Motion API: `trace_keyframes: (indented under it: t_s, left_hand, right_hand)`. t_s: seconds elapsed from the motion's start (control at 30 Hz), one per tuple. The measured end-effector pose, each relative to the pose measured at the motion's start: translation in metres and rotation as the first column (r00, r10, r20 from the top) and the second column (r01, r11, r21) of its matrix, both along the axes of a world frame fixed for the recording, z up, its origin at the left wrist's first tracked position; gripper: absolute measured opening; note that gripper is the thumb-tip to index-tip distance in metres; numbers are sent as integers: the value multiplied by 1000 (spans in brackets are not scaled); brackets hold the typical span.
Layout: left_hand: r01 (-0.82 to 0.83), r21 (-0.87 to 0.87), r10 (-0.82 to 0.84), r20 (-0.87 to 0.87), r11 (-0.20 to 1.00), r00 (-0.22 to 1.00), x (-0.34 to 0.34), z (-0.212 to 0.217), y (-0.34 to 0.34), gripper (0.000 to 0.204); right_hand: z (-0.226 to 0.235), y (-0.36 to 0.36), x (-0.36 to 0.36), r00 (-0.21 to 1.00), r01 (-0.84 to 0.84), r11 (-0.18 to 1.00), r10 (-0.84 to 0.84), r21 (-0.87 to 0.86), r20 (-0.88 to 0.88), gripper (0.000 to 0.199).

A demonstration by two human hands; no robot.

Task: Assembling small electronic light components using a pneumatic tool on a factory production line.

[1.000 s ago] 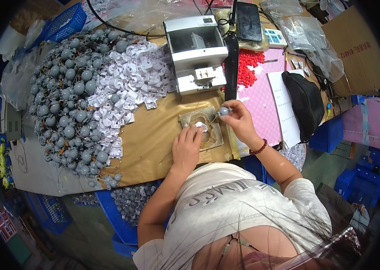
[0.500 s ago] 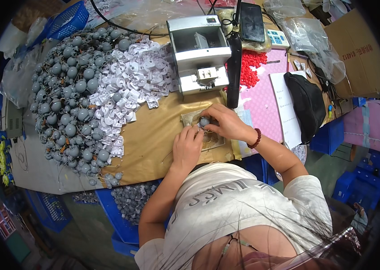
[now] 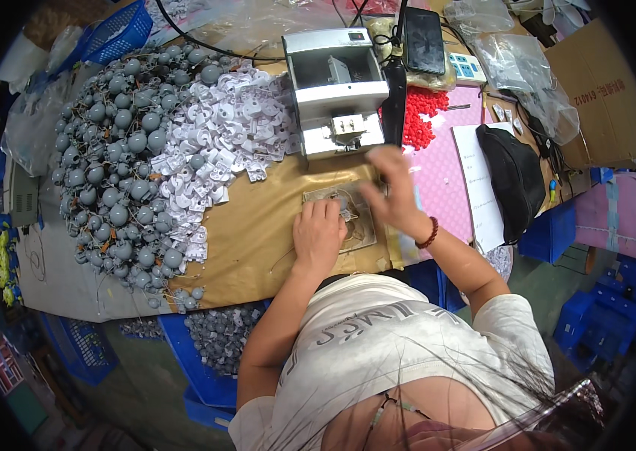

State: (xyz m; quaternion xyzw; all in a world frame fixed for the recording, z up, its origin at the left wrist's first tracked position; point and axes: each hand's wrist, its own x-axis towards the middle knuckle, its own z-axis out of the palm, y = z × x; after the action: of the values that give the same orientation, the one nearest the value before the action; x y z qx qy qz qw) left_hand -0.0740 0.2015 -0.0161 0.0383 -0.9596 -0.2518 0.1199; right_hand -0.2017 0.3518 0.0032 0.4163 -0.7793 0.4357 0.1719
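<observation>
My left hand (image 3: 319, 234) lies at the near edge of a square clear-brown plate (image 3: 363, 229) on the table. Its fingers are bent and pressed together on a small grey-and-white part (image 3: 346, 207), which they partly cover. To the right of the plate, my right hand (image 3: 400, 199) is raised and blurred by motion, thumb apart from the fingers, with nothing visible in it. Just beyond it are a grey-and-white bench machine (image 3: 336, 98) and a heap of small red pieces (image 3: 419, 124).
White plastic parts (image 3: 220, 128) and grey ball-shaped parts with wires (image 3: 118, 165) are heaped at left. On the right lie a black pouch (image 3: 511, 180), a paper sheet (image 3: 476, 188) and a cardboard box (image 3: 604, 90). A phone (image 3: 424, 41) stands behind the red pieces.
My right hand has let go of the grey part at the plate and moved up and right, its fingers spreading. My left hand stays at the plate, shifted slightly.
</observation>
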Motion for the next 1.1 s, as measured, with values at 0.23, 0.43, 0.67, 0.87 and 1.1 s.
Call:
trace_keyframes:
  t_s: [0.23, 0.43, 0.67, 0.87, 1.1]
  left_hand:
    - [-14, 6, 15, -89, 1000, 996, 2, -4, 0, 31]
    - [-17, 51, 21, -91, 999, 996, 3, -7, 0, 31]
    - [5, 106, 2, -65, 994, 998, 4, -3, -2, 36]
    - [-25, 62, 30, -80, 998, 996, 3, -10, -1, 32]
    - [-18, 99, 25, -63, 995, 998, 5, -6, -1, 33]
  right_hand:
    - [-25, 11, -68, 726, 278, 956, -143, -97, 673, 56]
    - [11, 2, -35, 875, 368, 829, -155, -421, 459, 56]
    - [103, -39, -61, 867, -54, 771, 352, -635, 353, 50]
    - [98, -69, -79, 886, -91, 904, 266, -418, 381, 45]
    - [84, -81, -77, 771, -14, 941, 225, -337, 596, 49]
